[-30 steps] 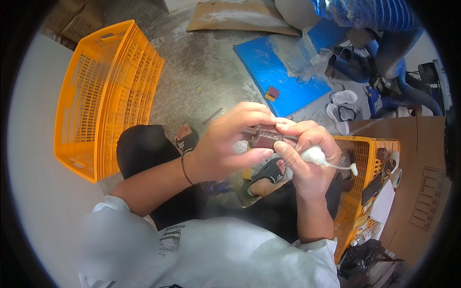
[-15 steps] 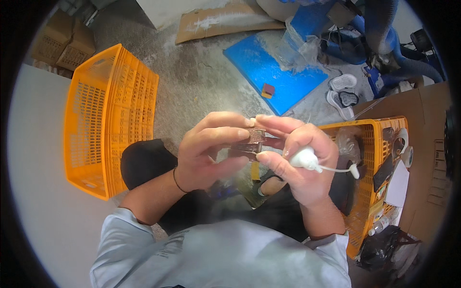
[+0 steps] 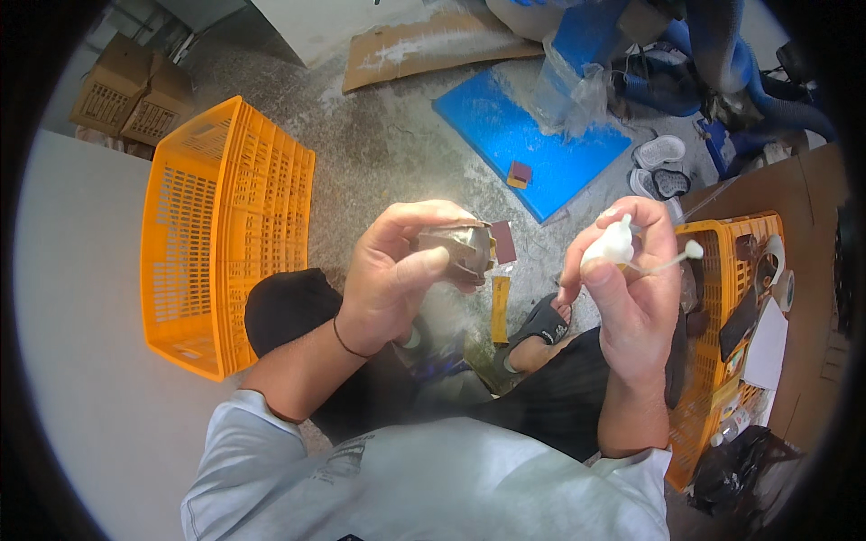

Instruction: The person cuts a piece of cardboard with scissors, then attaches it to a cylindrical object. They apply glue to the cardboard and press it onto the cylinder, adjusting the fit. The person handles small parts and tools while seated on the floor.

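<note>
My left hand (image 3: 383,279) grips a small greyish-brown hollow piece (image 3: 466,251) with a shiny, curved wall. Its exact kind I cannot tell. Thumb and fingers hold it from the left, and its far side faces right. Apart from it, to the right, my right hand (image 3: 636,311) is closed around a small white squeeze bottle (image 3: 612,245). The bottle's thin nozzle points up, and a cap hangs out to the right on a pale strap. Beyond the held piece lie a dark red flat square (image 3: 504,242) and a yellow strip (image 3: 500,309).
Stacked orange crates (image 3: 262,225) stand on the left. Another orange crate (image 3: 704,361) on the right holds loose items. A blue board (image 3: 532,135) lies ahead with a small red-and-yellow block (image 3: 519,174) on it. White-and-black shoes (image 3: 663,167) and blue hoses (image 3: 767,108) are at far right.
My hands have moved apart. The right hand has drawn away to the right with the bottle, turning its nozzle upward. The left hand alone now holds the hollow piece.
</note>
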Demonstrator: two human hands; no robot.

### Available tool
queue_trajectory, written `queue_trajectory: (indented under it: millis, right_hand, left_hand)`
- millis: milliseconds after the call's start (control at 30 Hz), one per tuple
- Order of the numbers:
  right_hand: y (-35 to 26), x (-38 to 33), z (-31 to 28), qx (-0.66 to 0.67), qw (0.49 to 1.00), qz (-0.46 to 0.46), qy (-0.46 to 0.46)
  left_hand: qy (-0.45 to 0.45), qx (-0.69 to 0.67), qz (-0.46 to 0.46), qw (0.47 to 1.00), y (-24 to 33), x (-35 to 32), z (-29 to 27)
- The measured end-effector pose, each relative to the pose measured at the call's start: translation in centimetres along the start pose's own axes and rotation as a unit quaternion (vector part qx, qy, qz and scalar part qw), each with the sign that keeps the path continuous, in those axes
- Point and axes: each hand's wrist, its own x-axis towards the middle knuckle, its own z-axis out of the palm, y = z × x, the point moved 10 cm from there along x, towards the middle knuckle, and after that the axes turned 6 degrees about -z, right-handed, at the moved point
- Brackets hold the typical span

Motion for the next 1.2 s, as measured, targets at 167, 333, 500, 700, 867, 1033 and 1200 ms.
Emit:
queue_trajectory:
  millis: [167, 333, 500, 700, 867, 1033, 1200]
  right_hand:
    - [-0.1, 0.1, 0.9, 0.003, 0.999, -0.015, -0.029]
    - [0.4, 0.0, 1.2, -0.059, 0.998, -0.007, -0.015]
    - [0.4, -0.3, 1.2, -0.104, 0.994, 0.014, -0.012]
    - [-1.6, -0.1, 2.5, -0.270, 0.953, -0.092, -0.100]
    - [-2.3, -0.7, 2.7, -0.293, 0.942, -0.129, -0.099]
    - [-3.0, -0.9, 3.9, -0.320, 0.919, -0.195, -0.120]
    - [-3.7, -1.4, 5.4, -0.363, 0.885, -0.248, -0.152]
  left_hand:
    - [0.034, -0.055, -0.081, 0.995, -1.6, 0.3, -0.9]
    - [0.074, -0.082, -0.121, 0.986, -2.4, 0.1, -1.8]
    - [0.050, -0.048, -0.098, 0.993, -1.8, 0.3, -1.2]
    - [-0.021, 0.217, 0.093, 0.971, 2.8, -0.6, 1.5]
    - [-0.051, 0.345, 0.178, 0.920, 4.2, -1.4, 3.0]
    - [-0.036, 0.417, 0.252, 0.872, 5.3, -1.8, 3.5]
    - [-0.046, 0.427, 0.263, 0.864, 5.4, -2.0, 3.7]
